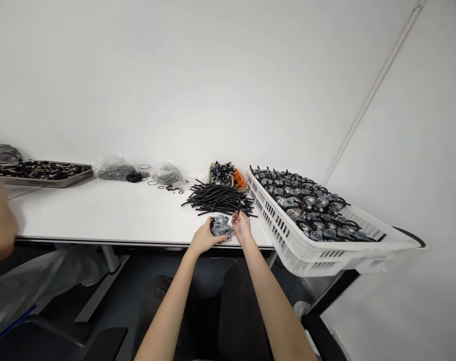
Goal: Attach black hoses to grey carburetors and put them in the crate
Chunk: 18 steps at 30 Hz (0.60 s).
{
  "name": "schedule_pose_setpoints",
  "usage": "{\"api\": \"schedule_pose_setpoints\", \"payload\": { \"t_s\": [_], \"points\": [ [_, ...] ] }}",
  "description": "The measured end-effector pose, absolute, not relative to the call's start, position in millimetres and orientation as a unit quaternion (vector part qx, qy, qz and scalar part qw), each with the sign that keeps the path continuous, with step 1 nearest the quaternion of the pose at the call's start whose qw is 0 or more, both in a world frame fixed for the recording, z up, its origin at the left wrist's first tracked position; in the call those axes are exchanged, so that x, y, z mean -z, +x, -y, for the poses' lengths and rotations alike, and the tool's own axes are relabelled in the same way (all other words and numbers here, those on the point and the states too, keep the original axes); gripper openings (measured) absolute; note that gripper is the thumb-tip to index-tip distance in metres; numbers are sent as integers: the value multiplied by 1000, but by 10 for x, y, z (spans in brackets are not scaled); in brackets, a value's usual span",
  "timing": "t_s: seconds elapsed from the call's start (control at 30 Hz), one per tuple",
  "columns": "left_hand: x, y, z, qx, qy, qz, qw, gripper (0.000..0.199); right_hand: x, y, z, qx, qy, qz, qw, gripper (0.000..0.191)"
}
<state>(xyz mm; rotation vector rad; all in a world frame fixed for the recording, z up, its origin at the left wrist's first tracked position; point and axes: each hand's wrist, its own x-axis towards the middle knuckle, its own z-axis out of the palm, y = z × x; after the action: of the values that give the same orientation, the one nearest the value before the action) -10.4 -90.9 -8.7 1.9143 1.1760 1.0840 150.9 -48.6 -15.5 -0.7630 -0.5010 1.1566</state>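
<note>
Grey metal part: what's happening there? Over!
Left fingers gripping grey metal part. Right fingers close beside it, hold unclear. Black tubes piled just beyond.

A metal tray (71,182) holding small parts (49,170) rests left of two clear plastic bags (117,170) on the white table (100,215).

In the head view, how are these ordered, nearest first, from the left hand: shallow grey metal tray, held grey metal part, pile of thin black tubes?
1. Grey metal part: in the left hand.
2. Pile of thin black tubes: just beyond.
3. Shallow grey metal tray: far left.
</note>
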Motion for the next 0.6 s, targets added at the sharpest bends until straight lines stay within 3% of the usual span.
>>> {"api": "schedule_pose_setpoints", "payload": {
  "t_s": [0.6],
  "points": [
    [89,-124,921,-410,733,-447,308,71,131,1542,481,-557,-320,190,743,15]
  ]
}}
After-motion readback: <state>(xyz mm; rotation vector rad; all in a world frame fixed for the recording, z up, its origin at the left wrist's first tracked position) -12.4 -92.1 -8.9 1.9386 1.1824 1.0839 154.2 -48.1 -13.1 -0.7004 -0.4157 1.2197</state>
